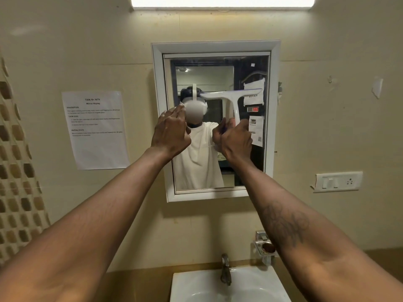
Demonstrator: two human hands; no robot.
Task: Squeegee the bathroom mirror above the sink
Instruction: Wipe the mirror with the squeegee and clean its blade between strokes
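Note:
The mirror (275, 110) hangs in a white frame on the beige wall above the sink (196, 280). A white T-shaped squeegee (231, 94) lies against the upper glass with its blade horizontal and its handle pointing down. My right hand (236, 141) grips the lower end of that handle. At the left part of the glass my left hand (171, 130) is raised, its fingers curled round something small and white that looks like a cloth (172, 109), mostly hidden.
A printed task sheet (96, 129) is taped to the wall left of the mirror. A switch plate (338, 182) sits to the right. Below are a tap (225, 270) and a metal holder (265, 246). A tube light (222, 2) runs overhead.

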